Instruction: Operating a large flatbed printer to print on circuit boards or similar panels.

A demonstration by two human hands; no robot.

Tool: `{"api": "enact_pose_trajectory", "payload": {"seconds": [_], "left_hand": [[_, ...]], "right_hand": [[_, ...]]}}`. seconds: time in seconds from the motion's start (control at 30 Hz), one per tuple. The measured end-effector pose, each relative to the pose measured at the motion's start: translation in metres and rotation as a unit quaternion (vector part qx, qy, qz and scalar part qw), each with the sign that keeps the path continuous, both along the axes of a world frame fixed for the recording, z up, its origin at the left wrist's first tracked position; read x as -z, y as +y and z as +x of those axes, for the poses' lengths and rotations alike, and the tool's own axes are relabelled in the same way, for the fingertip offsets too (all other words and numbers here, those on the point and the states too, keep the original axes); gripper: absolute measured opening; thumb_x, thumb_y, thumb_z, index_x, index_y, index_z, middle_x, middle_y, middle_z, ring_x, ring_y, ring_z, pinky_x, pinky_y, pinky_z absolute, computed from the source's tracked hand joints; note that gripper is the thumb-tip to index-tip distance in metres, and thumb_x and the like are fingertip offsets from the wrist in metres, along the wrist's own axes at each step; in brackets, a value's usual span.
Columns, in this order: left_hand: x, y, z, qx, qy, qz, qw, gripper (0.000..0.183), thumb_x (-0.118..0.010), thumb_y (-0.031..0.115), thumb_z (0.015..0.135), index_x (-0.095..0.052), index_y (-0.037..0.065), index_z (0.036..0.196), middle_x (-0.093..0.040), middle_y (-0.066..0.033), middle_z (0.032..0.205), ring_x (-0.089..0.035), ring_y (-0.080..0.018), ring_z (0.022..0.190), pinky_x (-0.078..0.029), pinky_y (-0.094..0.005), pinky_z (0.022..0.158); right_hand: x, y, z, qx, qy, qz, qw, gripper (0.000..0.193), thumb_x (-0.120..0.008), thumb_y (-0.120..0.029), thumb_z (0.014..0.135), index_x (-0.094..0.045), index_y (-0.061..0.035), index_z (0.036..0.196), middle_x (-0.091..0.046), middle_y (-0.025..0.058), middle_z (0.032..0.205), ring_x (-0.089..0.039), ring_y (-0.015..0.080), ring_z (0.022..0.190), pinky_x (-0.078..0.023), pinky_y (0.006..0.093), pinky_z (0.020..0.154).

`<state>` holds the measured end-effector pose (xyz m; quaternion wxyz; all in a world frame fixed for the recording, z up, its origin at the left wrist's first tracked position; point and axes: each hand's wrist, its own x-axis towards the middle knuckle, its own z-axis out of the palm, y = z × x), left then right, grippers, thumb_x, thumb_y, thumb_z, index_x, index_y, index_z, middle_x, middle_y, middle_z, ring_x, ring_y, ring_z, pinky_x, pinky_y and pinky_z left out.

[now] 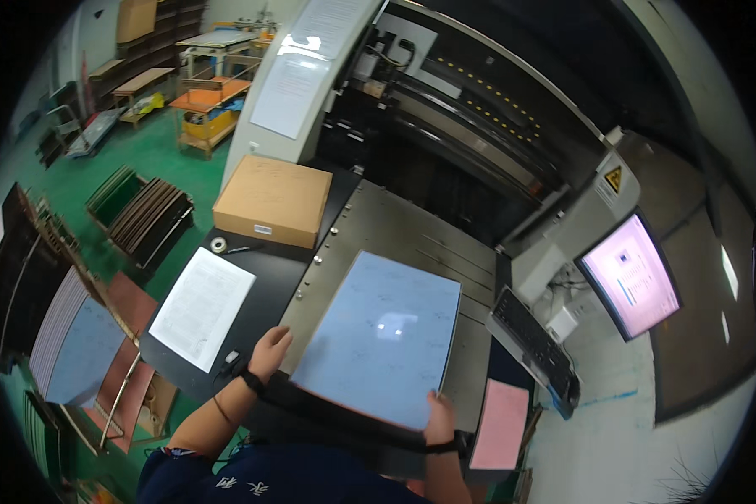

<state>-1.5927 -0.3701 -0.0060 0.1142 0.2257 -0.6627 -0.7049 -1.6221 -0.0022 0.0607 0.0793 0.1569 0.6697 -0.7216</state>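
A light-blue rectangular sheet or panel [378, 336] lies tilted over the machine's grey metal bed [470, 315], its near edge toward me. My right hand [439, 420] grips its near right corner, thumb at the top edge and the other fingers hidden beneath. My left hand [270, 351] is just beside the panel's left edge, apart from it, with loosely bent fingers and nothing visible in them. Dark bands circle both wrists.
A cardboard box [273, 200], printed paper [202, 309] and tape roll [218, 244] rest on the black left ledge. At right are a keyboard [525, 336], lit monitor [632, 275] and pink sheet [500, 425]. Stacked blue panels [84, 349] stand at left; the machine opening [445, 143] lies ahead.
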Motion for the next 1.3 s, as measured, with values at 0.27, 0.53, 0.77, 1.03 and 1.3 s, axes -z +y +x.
{"api": "enact_pose_trajectory", "payload": {"seconds": [0.27, 0.53, 0.77, 1.03, 1.3], "left_hand": [[0.023, -0.013, 0.144, 0.011, -0.149, -0.492, 0.857, 0.058, -0.07, 0.028, 0.07, -0.051, 0.002, 0.118, -0.038, -0.0244, 0.132, -0.031, -0.0425, 0.125, -0.027, -0.0486, 0.103], [0.004, 0.001, 0.15, 0.046, -0.246, -0.478, 0.842, 0.063, -0.062, 0.027, 0.076, -0.039, 0.005, 0.131, -0.025, -0.0222, 0.141, -0.017, -0.0422, 0.132, -0.015, -0.054, 0.106], [0.008, -0.006, 0.158, 0.048, -0.222, -0.479, 0.848, 0.062, -0.062, 0.03, 0.077, -0.041, 0.007, 0.131, -0.026, -0.0213, 0.141, -0.018, -0.0415, 0.132, -0.016, -0.0544, 0.105], [0.017, -0.003, 0.165, 0.052, -0.211, -0.498, 0.839, 0.063, -0.06, 0.033, 0.079, -0.039, 0.008, 0.132, -0.025, -0.0206, 0.141, -0.017, -0.0411, 0.132, -0.014, -0.0537, 0.106], [0.025, -0.007, 0.165, 0.052, -0.177, -0.497, 0.848, 0.064, -0.058, 0.037, 0.08, -0.038, 0.009, 0.133, -0.025, -0.0199, 0.142, -0.017, -0.0401, 0.133, -0.014, -0.0528, 0.106]], "right_hand": [[0.092, 0.017, -0.222, -0.244, 0.19, 0.289, 0.906, 0.021, -0.054, -0.014, 0.081, -0.06, 0.0023, 0.093, -0.06, 0.0214, 0.093, -0.06, 0.0317, 0.084, -0.048, 0.0349, 0.074], [0.125, -0.077, -0.203, -0.152, 0.282, 0.639, 0.699, 0.038, -0.05, -0.028, 0.082, -0.06, -0.0074, 0.112, -0.044, 0.0301, 0.124, -0.039, 0.0463, 0.117, -0.033, 0.0454, 0.1], [0.101, -0.077, -0.225, -0.222, 0.261, 0.622, 0.704, 0.028, -0.05, -0.027, 0.083, -0.066, -0.0066, 0.094, -0.052, 0.0271, 0.114, -0.048, 0.044, 0.102, -0.043, 0.0485, 0.085], [0.065, -0.057, -0.229, -0.367, 0.19, 0.543, 0.731, 0.037, -0.055, -0.025, 0.08, -0.058, -0.0015, 0.108, -0.059, 0.0218, 0.104, -0.054, 0.0384, 0.099, -0.043, 0.0427, 0.085], [0.141, -0.063, -0.084, -0.083, 0.325, 0.615, 0.714, 0.037, -0.052, -0.012, 0.076, -0.054, -0.0006, 0.111, -0.048, 0.0242, 0.122, -0.041, 0.0408, 0.116, -0.032, 0.0504, 0.098]]}}
